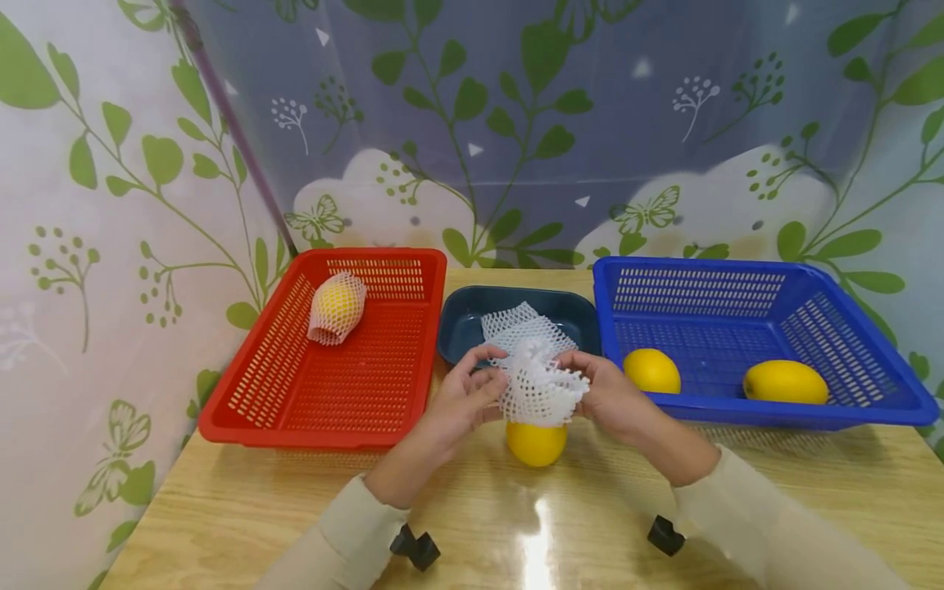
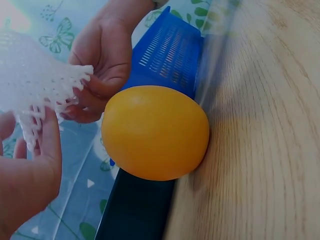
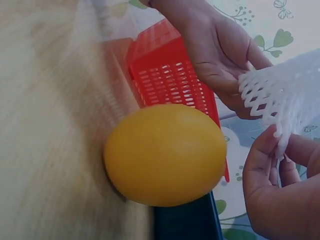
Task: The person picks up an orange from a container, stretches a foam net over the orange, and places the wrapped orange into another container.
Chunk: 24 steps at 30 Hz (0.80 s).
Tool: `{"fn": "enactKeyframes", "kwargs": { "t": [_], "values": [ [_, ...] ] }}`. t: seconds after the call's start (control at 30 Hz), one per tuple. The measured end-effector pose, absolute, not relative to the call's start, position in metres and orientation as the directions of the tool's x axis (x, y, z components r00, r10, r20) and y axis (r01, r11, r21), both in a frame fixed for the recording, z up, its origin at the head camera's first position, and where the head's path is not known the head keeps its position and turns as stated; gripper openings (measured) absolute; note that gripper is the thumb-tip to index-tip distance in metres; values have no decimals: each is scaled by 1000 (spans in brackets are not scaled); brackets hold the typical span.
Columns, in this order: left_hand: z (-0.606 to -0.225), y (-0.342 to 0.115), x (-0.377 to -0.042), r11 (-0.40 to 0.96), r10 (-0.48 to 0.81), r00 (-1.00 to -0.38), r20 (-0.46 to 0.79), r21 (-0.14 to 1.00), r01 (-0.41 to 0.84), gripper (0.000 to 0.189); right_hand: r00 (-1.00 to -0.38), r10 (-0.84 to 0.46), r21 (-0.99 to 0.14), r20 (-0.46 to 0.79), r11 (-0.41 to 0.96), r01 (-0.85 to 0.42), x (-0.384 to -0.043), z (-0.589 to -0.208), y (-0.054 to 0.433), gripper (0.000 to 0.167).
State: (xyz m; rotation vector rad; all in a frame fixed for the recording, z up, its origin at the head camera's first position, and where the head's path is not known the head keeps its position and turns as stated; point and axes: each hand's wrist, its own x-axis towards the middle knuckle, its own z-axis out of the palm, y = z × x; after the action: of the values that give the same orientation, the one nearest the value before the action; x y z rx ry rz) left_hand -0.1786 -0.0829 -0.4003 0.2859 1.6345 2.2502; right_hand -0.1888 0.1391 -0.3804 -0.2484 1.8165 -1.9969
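Observation:
Both hands hold a white foam fruit net [image 1: 542, 393] by its open lower edge, in front of the dark green tray. My left hand [image 1: 466, 395] has its fingers at the left side of the mesh. On the opposite side my right hand [image 1: 608, 395] pinches the edge between thumb and finger, as the right wrist view shows of this hand [image 3: 280, 190]. Directly below the net, a smooth yellow fruit [image 1: 536, 447] rests on the wooden table; it also fills the middle of the left wrist view, where the fruit [image 2: 155, 132] is bare.
At left stands a red basket [image 1: 324, 438] with a net-wrapped yellow fruit [image 1: 339, 303] inside. A dark green tray [image 1: 450, 315] behind the hands contains more white foam nets [image 1: 509, 324]. The blue basket [image 1: 767, 410] at right contains two bare yellow fruits [image 1: 652, 371].

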Motion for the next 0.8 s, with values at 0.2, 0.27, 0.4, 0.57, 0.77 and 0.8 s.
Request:
{"fn": "enactKeyframes", "kwargs": {
  "t": [0.2,0.27,0.4,0.57,0.77,0.8],
  "values": [
    [-404,-84,-175,-158,422,-902,-91,972,-172,26,-885,-429,-965,-179,-98,243,-181,-392,144,22],
    [-406,-85,-174,-129,423,-898,-119,973,-189,30,-885,-423,-962,-195,-92,256,-178,-398,146,25],
    [-410,-87,-171,-122,449,-882,-144,968,-220,40,-896,-397,-964,-197,-89,252,-172,-408,146,29],
    [-416,-89,-170,-69,460,-870,-176,970,-233,45,-920,-333,-968,-206,-68,241,-167,-417,145,27],
    [-424,-89,-170,-25,449,-871,-199,972,-234,47,-921,-305,-964,-243,-32,264,-166,-426,147,20],
    [-425,-89,-170,-23,453,-870,-195,973,-230,47,-921,-304,-964,-243,-29,264,-166,-427,147,20]
  ]
}}
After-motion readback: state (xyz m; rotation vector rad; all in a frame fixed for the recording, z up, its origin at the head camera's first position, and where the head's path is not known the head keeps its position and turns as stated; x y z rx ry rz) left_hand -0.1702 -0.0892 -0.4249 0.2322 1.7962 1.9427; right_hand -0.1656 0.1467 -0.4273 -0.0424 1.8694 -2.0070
